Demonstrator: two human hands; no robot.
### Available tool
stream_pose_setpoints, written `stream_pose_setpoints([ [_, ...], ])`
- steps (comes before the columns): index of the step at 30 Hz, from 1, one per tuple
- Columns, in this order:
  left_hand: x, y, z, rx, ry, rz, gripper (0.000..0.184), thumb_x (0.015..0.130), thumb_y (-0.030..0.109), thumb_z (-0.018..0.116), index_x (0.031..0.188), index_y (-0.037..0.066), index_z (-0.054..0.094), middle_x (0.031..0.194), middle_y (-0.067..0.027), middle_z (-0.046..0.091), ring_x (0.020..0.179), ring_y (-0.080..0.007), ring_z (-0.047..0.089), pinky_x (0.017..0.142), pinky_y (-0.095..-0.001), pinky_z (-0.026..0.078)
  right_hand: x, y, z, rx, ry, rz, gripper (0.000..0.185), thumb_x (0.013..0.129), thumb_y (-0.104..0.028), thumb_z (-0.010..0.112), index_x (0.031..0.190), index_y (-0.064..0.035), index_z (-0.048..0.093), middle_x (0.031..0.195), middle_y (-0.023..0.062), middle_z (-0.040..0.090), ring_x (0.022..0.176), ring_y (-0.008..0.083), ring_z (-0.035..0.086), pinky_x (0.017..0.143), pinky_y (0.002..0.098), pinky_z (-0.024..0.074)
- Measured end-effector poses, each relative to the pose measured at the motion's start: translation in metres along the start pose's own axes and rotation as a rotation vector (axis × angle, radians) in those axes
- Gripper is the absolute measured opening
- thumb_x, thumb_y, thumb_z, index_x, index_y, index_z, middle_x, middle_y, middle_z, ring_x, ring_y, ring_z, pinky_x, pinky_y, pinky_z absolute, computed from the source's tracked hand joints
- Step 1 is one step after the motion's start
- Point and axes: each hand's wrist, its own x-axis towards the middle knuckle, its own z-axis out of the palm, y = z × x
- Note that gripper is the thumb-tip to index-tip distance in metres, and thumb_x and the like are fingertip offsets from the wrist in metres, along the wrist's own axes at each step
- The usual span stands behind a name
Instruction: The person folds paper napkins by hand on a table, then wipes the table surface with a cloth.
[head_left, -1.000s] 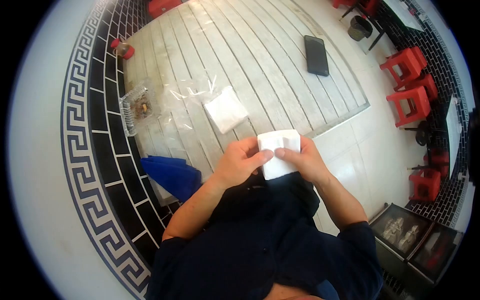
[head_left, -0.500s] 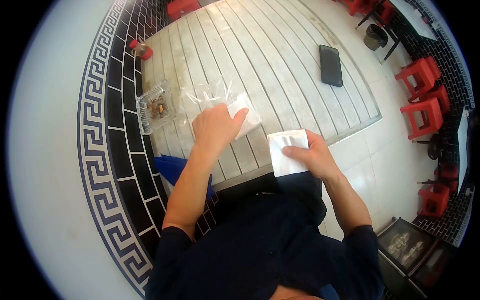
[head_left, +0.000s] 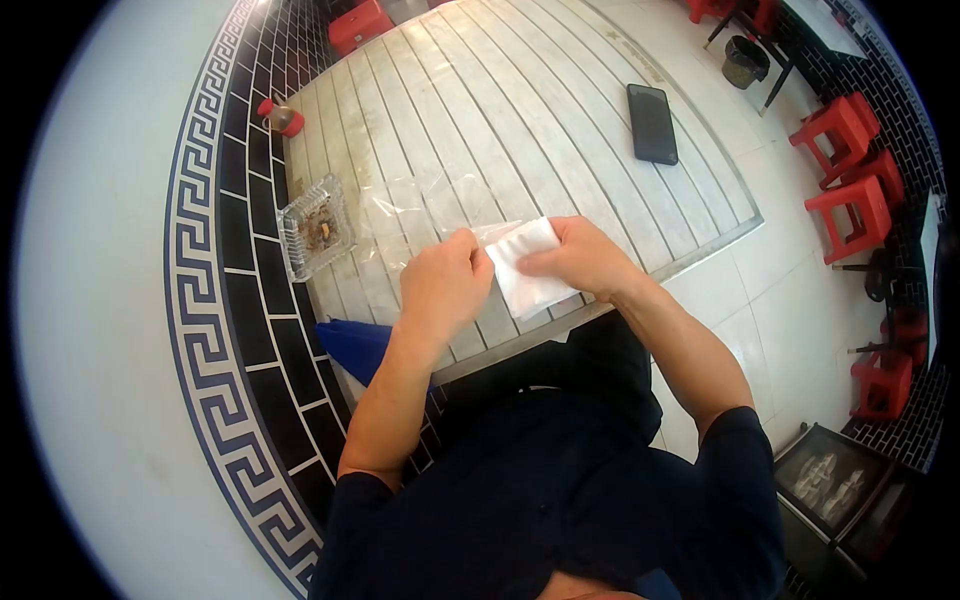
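Observation:
My right hand [head_left: 590, 262] grips a folded stack of white paper napkins [head_left: 530, 290], thumb on top and fingers underneath. Close beside it, my left hand [head_left: 447, 283] is closed on a clear plastic bag [head_left: 405, 205], whose film spreads flat over the slatted table [head_left: 500, 120]. The napkins' left edge meets the left fingertips. A strip of film shows just behind the stack; whether any napkins lie inside the bag is hidden by my hands and the stack.
A glass ashtray [head_left: 318, 232] with butts and ash stands left by the tiled wall, near a red-capped bottle [head_left: 282, 118]. A black phone-like device [head_left: 652, 124] lies at right. Blue cloth [head_left: 355, 345] hangs at the near left corner. Red stools [head_left: 850, 215] stand beyond.
My right hand has moved left and up with the napkins, bringing them against my left hand. My left hand has shifted slightly down, and the white packet seen beside it is now covered.

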Motion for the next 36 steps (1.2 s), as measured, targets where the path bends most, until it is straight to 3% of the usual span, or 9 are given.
stream_pose_setpoints([
  [6,-0.006,0.004,0.008,-0.075,0.026,0.034,0.020,0.095,0.025,0.070,0.090,0.006,0.070,0.081,-0.0192,0.072,0.081,-0.0428,0.071,0.072,-0.0512,0.055,0.005,0.005,0.000,-0.222,0.003,0.062,0.037,0.085,-0.013,0.080,0.118,0.0026,0.076,0.101,0.0108,0.078,0.080,0.0186,0.074,0.054,0.0339,0.0595],
  [9,-0.007,0.005,0.009,-0.127,0.057,0.100,0.019,0.095,0.023,0.071,0.090,0.005,0.071,0.088,-0.0176,0.072,0.083,-0.0418,0.071,0.071,-0.0514,0.055,0.008,-0.005,0.003,-0.302,0.006,0.110,0.036,0.085,-0.013,0.079,0.118,0.0028,0.077,0.103,0.0106,0.078,0.086,0.0184,0.075,0.065,0.0339,0.0616],
  [11,-0.005,0.000,0.011,-0.165,0.081,0.121,0.018,0.095,0.022,0.071,0.091,0.005,0.071,0.093,-0.0165,0.073,0.087,-0.0412,0.071,0.071,-0.0518,0.056,0.018,0.010,0.003,-0.294,0.017,-0.105,0.034,0.084,-0.020,0.079,0.107,0.0051,0.079,0.095,0.0158,0.079,0.086,0.0225,0.075,0.079,0.0366,0.0593],
  [17,0.003,-0.049,0.034,-0.251,0.356,0.272,0.020,0.095,0.017,0.076,0.107,0.001,0.076,0.121,-0.0170,0.072,0.108,-0.0330,0.071,0.085,-0.0404,0.060,0.021,0.015,0.012,-0.099,-0.010,-0.100,0.039,0.088,-0.020,0.085,0.120,0.0018,0.077,0.105,0.0111,0.080,0.091,0.0183,0.075,0.083,0.0356,0.0591],
  [19,0.001,-0.049,0.034,-0.726,0.244,-0.003,0.026,0.097,0.011,0.075,0.120,-0.001,0.072,0.127,-0.0167,0.072,0.111,-0.0276,0.072,0.093,-0.0364,0.059,0.022,0.013,0.014,-0.079,-0.046,-0.071,0.042,0.088,-0.016,0.085,0.125,0.0018,0.075,0.110,0.0108,0.079,0.095,0.0176,0.075,0.086,0.0345,0.0595],
  [22,0.001,-0.048,0.021,-0.875,0.201,-0.184,0.037,0.098,0.007,0.075,0.132,-0.003,0.065,0.126,-0.0163,0.072,0.110,-0.0226,0.072,0.094,-0.0333,0.059,0.022,0.007,0.014,-0.058,-0.088,-0.026,0.046,0.089,-0.012,0.085,0.131,0.0020,0.072,0.115,0.0104,0.078,0.100,0.0172,0.075,0.089,0.0335,0.0600],
  [27,0.004,-0.057,0.018,-1.126,0.025,-0.169,0.040,0.103,0.012,0.074,0.137,-0.005,0.061,0.118,-0.0156,0.074,0.105,-0.0189,0.072,0.089,-0.0316,0.059,0.022,0.008,0.012,-0.085,-0.150,-0.063,0.039,0.087,-0.016,0.086,0.120,0.0019,0.076,0.105,0.0107,0.080,0.094,0.0177,0.075,0.084,0.0339,0.0597],
  [29,0.004,-0.059,0.022,-1.173,-0.050,-0.154,0.039,0.104,0.014,0.073,0.137,-0.005,0.062,0.115,-0.0147,0.075,0.103,-0.0176,0.072,0.087,-0.0309,0.058,0.020,0.007,0.018,0.006,-0.083,-0.065,0.047,0.088,-0.011,0.086,0.129,0.0040,0.070,0.115,0.0103,0.078,0.100,0.0178,0.074,0.088,0.0339,0.0600],
  [36,-0.003,-0.056,0.024,-1.294,-0.114,-0.258,0.040,0.107,0.015,0.070,0.140,-0.006,0.060,0.111,-0.0128,0.077,0.094,-0.0147,0.074,0.081,-0.0280,0.058,0.018,0.024,0.033,0.031,0.196,-0.107,0.045,0.089,-0.010,0.086,0.128,0.0058,0.068,0.112,0.0125,0.077,0.099,0.0188,0.074,0.086,0.0333,0.0604],
])
